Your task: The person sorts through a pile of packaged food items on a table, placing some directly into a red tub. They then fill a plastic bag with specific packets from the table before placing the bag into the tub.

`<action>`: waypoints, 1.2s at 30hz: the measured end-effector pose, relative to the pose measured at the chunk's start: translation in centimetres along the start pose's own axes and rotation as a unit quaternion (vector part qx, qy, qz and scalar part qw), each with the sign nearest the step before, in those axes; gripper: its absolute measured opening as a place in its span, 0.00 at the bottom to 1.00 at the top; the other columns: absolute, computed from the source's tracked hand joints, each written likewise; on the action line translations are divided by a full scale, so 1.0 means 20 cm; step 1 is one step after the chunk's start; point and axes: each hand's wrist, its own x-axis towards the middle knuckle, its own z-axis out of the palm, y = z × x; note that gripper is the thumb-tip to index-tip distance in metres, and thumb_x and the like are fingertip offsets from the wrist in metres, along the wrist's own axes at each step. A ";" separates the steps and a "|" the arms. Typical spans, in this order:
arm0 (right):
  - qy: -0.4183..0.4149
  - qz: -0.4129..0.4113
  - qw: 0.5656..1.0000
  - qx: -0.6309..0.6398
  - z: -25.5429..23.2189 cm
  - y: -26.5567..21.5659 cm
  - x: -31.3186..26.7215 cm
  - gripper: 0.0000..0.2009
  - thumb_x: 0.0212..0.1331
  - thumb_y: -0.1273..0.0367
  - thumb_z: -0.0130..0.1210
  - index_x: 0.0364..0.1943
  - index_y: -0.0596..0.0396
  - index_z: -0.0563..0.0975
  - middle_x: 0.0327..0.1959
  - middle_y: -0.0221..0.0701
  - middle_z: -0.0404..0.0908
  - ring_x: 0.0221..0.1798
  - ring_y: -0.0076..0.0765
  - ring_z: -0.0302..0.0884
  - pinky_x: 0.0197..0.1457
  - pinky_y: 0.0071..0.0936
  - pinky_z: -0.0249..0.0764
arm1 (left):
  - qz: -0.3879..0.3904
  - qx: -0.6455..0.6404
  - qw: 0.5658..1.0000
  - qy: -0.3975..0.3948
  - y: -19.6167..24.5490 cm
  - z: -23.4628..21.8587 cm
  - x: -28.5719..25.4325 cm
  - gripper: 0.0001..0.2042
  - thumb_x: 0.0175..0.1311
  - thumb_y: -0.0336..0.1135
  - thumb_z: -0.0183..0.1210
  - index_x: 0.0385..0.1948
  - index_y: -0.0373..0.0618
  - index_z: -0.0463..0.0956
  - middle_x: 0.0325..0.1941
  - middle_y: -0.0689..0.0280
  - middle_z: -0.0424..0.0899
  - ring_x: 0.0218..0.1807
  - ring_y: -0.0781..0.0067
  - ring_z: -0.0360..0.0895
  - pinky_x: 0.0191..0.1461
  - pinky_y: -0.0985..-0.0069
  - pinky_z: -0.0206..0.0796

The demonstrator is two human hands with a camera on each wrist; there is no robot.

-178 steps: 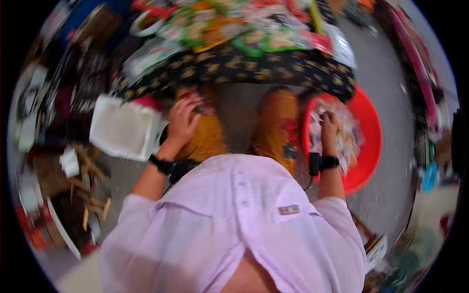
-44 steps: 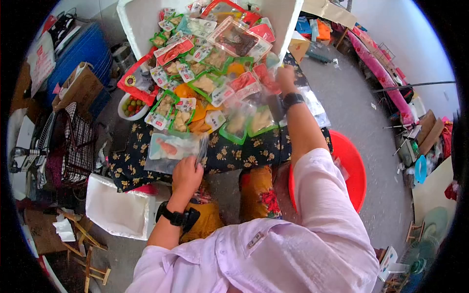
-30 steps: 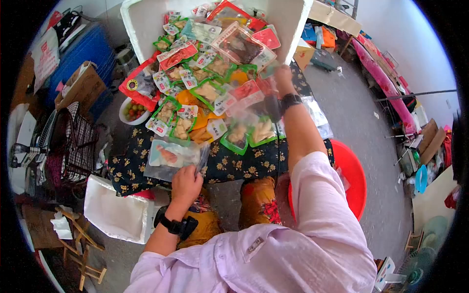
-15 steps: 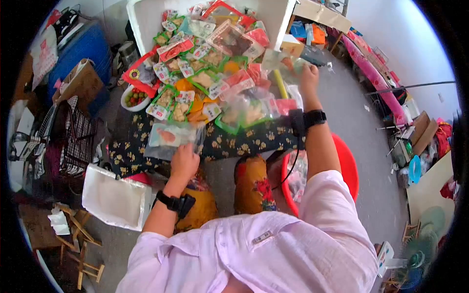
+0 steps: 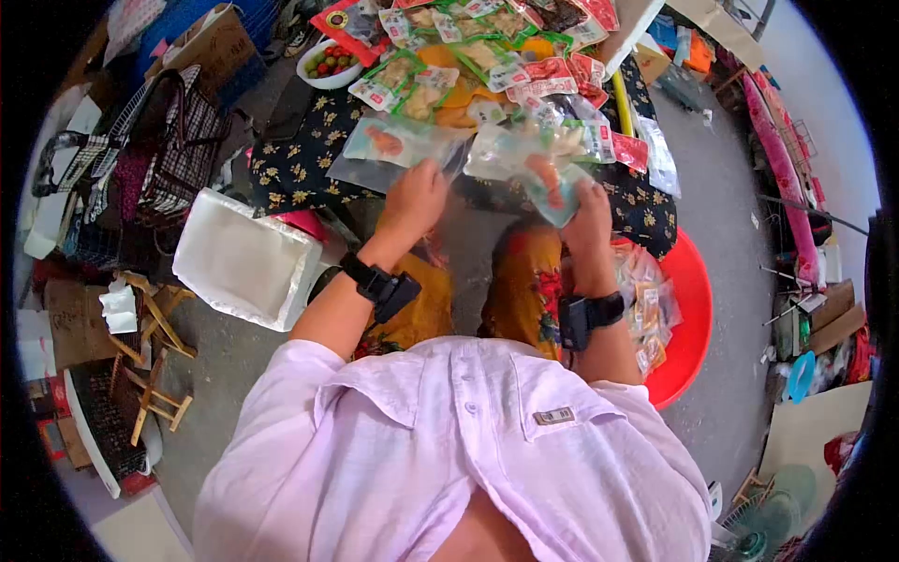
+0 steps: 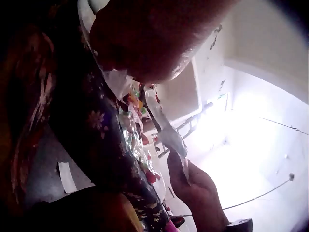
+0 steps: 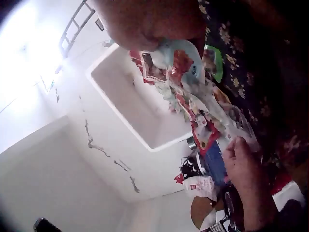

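Blue-tinted packet (image 5: 552, 192): above the near edge of the cloth-covered bench (image 5: 304, 173), right hand's (image 5: 588, 229) fingers clamped on its edge. Clear packet (image 5: 389, 140): to its left, left hand's (image 5: 417, 199) fingers pinching its near edge. Beyond: assorted food packs (image 5: 478, 61); bowl of small fruit (image 5: 330, 67) at left. Red tub (image 5: 691, 323) beside bench, right.

Left hand (image 5: 415, 201) and right hand (image 5: 588, 223) pinching, bare forearms (image 5: 333, 305) angled forward

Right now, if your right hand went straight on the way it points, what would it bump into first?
Beyond the blue-tinted packet it pinches, the right hand would probably meet the green-and-white packet ahead, though its height above that is unclear.
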 end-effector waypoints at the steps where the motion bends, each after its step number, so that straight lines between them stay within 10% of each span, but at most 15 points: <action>1: -0.037 0.007 0.999 0.012 0.02 0.03 -0.01 0.11 0.56 0.68 0.40 0.36 0.63 0.68 0.33 0.35 0.71 0.33 0.32 0.72 0.38 0.28 0.70 | -0.002 0.005 1.000 0.002 -0.01 0.00 0.00 0.09 0.52 0.36 0.45 0.28 0.41 0.67 0.28 0.54 0.72 0.33 0.50 0.68 0.34 0.61 0.60; 16: -0.008 0.071 0.993 0.090 0.15 0.13 -0.09 0.07 0.56 0.72 0.40 0.34 0.62 0.66 0.29 0.35 0.70 0.29 0.31 0.70 0.33 0.27 0.70 | 0.002 0.079 0.996 -0.032 0.08 -0.03 -0.02 0.09 0.53 0.36 0.44 0.29 0.40 0.66 0.29 0.54 0.71 0.33 0.50 0.67 0.34 0.59 0.59; 20: 0.042 0.052 0.997 0.045 0.17 0.05 -0.12 0.06 0.55 0.72 0.42 0.32 0.60 0.67 0.27 0.32 0.70 0.29 0.26 0.68 0.31 0.23 0.68 | 0.090 0.103 0.991 0.010 0.11 -0.04 -0.04 0.13 0.52 0.37 0.47 0.36 0.39 0.66 0.34 0.54 0.71 0.37 0.52 0.67 0.39 0.62 0.60; 25: -0.097 -0.097 0.956 -0.261 0.18 -0.21 -0.23 0.03 0.53 0.73 0.45 0.28 0.59 0.69 0.25 0.26 0.68 0.28 0.19 0.64 0.31 0.18 0.64 | 0.296 0.027 0.952 0.070 0.33 -0.12 -0.09 0.23 0.46 0.37 0.55 0.45 0.38 0.62 0.40 0.54 0.70 0.43 0.53 0.67 0.47 0.64 0.59; 28: -0.220 -0.086 0.902 -0.361 0.26 -0.33 -0.34 0.02 0.52 0.75 0.45 0.29 0.60 0.68 0.24 0.26 0.67 0.29 0.20 0.63 0.32 0.18 0.63 | 0.228 -0.105 0.960 -0.126 0.45 -0.13 -0.13 0.24 0.46 0.39 0.58 0.46 0.40 0.63 0.40 0.58 0.72 0.42 0.62 0.69 0.46 0.69 0.61; 31: -0.286 -0.083 0.861 -0.413 0.26 -0.36 -0.38 0.05 0.50 0.76 0.46 0.31 0.61 0.68 0.25 0.27 0.67 0.30 0.21 0.63 0.32 0.18 0.63 | 0.059 -0.267 0.875 -0.400 0.46 -0.11 -0.16 0.23 0.47 0.40 0.58 0.45 0.40 0.64 0.36 0.63 0.73 0.36 0.72 0.70 0.42 0.76 0.63; 32: -0.273 -0.057 0.871 -0.404 0.25 -0.35 -0.39 0.05 0.50 0.76 0.46 0.32 0.60 0.68 0.26 0.27 0.67 0.30 0.21 0.64 0.33 0.17 0.63 | 0.132 -0.260 0.885 -0.363 0.45 -0.09 -0.17 0.21 0.49 0.40 0.57 0.44 0.41 0.65 0.34 0.68 0.73 0.31 0.81 0.68 0.35 0.81 0.63; 36: -0.148 0.062 0.978 -0.133 0.19 -0.28 -0.43 0.11 0.50 0.76 0.46 0.40 0.57 0.67 0.32 0.25 0.70 0.34 0.21 0.67 0.35 0.19 0.66 | -0.027 -0.348 0.870 -0.350 0.51 -0.16 -0.18 0.17 0.50 0.41 0.55 0.40 0.42 0.68 0.34 0.67 0.74 0.30 0.81 0.69 0.32 0.81 0.62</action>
